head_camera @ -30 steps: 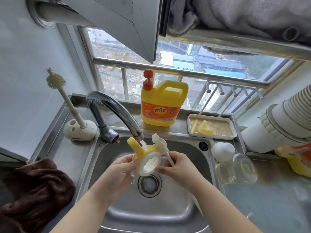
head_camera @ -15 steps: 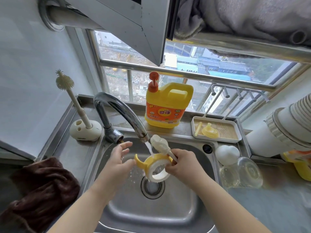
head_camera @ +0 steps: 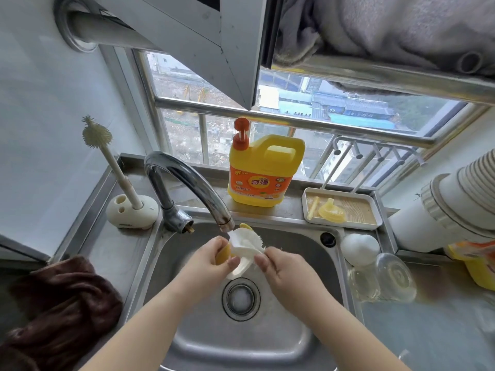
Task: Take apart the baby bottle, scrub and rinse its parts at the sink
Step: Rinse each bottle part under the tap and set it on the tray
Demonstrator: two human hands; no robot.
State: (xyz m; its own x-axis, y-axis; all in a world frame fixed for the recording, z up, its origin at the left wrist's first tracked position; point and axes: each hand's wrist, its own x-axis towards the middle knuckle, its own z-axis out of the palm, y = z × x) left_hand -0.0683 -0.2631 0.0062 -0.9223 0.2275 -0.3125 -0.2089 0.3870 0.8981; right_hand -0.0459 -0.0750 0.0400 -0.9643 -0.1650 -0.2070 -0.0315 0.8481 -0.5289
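— Gripping what, the left hand [head_camera: 207, 259]?
— The yellow-and-white plastic bottle collar [head_camera: 238, 257], held under the curved chrome tap [head_camera: 187, 183], above the steel sink [head_camera: 294, 330].
— And the right hand [head_camera: 284, 269]?
— It pinched a small white brush [head_camera: 250, 241] against the collar.
— Beyond them?
— A yellow detergent jug [head_camera: 263, 175] stood behind; a white tray [head_camera: 375, 223] held a yellow teat [head_camera: 331, 211].

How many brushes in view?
2: a long-handled bottle brush upright in its white holder on the counter left of the faucet, and a small brush in the right hand under the spout. Others may be hidden.
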